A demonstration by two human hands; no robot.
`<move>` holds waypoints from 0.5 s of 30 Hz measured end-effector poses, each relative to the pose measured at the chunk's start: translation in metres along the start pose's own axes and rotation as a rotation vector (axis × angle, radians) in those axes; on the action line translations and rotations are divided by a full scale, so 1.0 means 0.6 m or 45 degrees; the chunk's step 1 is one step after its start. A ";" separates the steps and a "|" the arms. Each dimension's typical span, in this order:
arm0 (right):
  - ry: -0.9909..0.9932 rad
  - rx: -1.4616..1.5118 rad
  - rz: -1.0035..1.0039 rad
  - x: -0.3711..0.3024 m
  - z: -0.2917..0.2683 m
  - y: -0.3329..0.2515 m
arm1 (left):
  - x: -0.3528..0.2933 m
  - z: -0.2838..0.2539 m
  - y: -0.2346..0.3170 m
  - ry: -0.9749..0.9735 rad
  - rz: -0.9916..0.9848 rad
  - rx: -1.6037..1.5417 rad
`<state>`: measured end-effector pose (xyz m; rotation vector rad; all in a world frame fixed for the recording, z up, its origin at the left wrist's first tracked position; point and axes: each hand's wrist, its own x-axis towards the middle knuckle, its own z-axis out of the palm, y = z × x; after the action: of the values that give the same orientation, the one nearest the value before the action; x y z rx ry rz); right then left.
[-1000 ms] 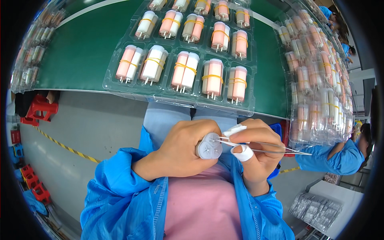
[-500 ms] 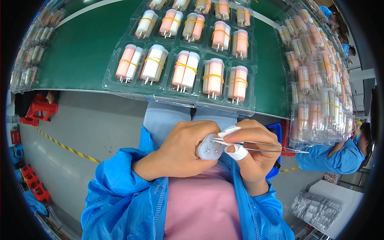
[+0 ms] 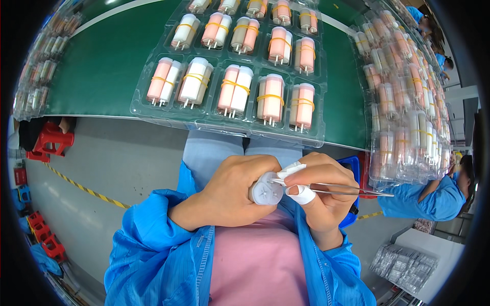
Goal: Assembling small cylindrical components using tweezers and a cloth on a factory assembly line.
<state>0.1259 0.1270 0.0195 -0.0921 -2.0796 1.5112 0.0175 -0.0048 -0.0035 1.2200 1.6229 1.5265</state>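
My left hand point(image 3: 229, 191) is wrapped round a bundle of tubes point(image 3: 267, 189), seen end-on with its translucent whitish ends facing up. In my right hand point(image 3: 326, 194) is a pair of metal tweezers point(image 3: 339, 189), pinched between thumb and fingers. White wrappings cover the tip of a finger and the thumb. The tips of the tweezers reach the right edge of the bundle's end; whether they grip anything there is too small to tell. Beyond my hands, a clear plastic tray point(image 3: 176, 120) holds rows of pink, white and grey tube bundles point(image 3: 235, 91) with yellow rubber bands.
The tray sits at the near edge of a green table point(image 3: 102, 76). Stacked trays of similar bundles point(image 3: 408, 102) rise on the right, with more at the far left. A blue bin point(image 3: 351, 217) is below the table, right of my legs. A co-worker's blue sleeve point(image 3: 413, 201) shows at right.
The arms of the tweezers have come closer together in my right hand. My left hand and the tube bundle have barely moved.
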 end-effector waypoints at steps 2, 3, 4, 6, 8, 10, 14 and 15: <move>-0.009 -0.050 -0.040 0.002 0.001 0.001 | 0.000 0.001 -0.001 0.013 0.009 0.019; -0.016 -0.090 -0.063 0.004 0.002 -0.001 | 0.000 0.001 -0.001 0.027 0.021 0.043; -0.024 -0.128 -0.085 0.006 0.003 -0.003 | 0.000 0.002 -0.002 0.040 0.032 0.066; -0.043 -0.172 -0.116 0.009 0.002 -0.007 | 0.001 0.001 0.000 0.038 0.043 0.124; -0.066 -0.184 -0.141 0.013 0.001 -0.009 | 0.001 0.001 -0.001 0.048 0.064 0.166; -0.078 -0.190 -0.121 0.012 0.000 -0.010 | -0.003 0.005 -0.008 0.071 0.089 0.191; -0.125 -0.322 -0.147 0.012 0.001 -0.013 | -0.001 0.003 -0.011 0.074 0.102 0.355; -0.132 -0.324 -0.139 0.013 0.001 -0.013 | 0.000 0.002 -0.013 0.079 0.088 0.417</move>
<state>0.1210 0.1267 0.0297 0.0045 -2.3126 1.2051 0.0167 -0.0035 -0.0109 1.4245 1.9464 1.3877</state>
